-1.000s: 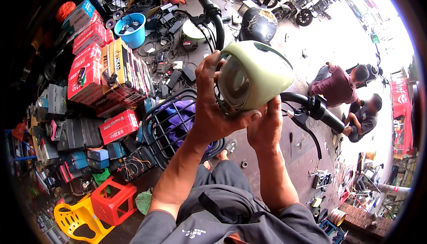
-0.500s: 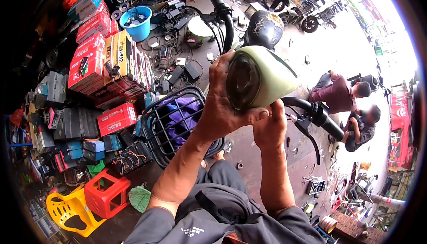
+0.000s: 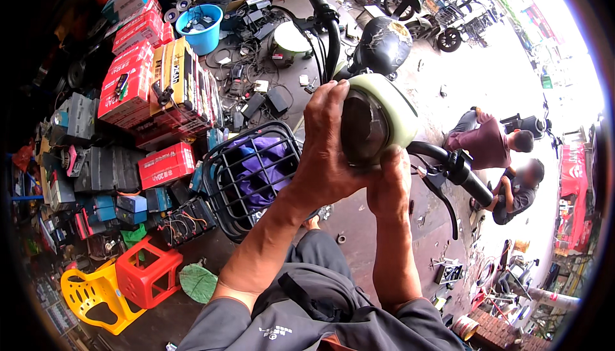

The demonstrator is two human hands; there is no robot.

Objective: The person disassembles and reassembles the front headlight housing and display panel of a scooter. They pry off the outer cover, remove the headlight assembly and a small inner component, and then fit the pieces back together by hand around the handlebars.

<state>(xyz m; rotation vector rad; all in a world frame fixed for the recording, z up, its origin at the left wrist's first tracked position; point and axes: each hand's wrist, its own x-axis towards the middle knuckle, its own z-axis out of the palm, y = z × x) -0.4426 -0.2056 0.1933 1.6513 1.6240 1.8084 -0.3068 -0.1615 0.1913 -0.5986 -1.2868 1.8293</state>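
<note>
A pale green headlight (image 3: 402, 113) with a dark, round, scuffed lens is held up in front of the handlebar. My left hand (image 3: 328, 143) wraps around its left side and underside, fingers along the lens rim. From below right, my right hand (image 3: 389, 184) grips it with the thumb near the lower lens edge; some of its fingers are hidden behind the shell. The black handlebar (image 3: 332, 40) shows its left grip beyond my left hand. To the right, the other grip (image 3: 474, 183) and a brake lever (image 3: 443, 204) stick out. A cracked black saddle (image 3: 382, 45) lies beyond the headlight.
A black wire basket (image 3: 224, 213) holding purple cloth stands left of my forearm. Stacked red boxes (image 3: 127, 85), a blue bucket (image 3: 204, 40), a red stool (image 3: 152, 274) and a yellow stool (image 3: 96, 293) fill the left. Two people crouch at right, one in a maroon shirt (image 3: 482, 141).
The headlight has turned and shifted slightly right, so less of its shell shows. My right thumb has moved up against the lower lens edge. Both hands keep hold.
</note>
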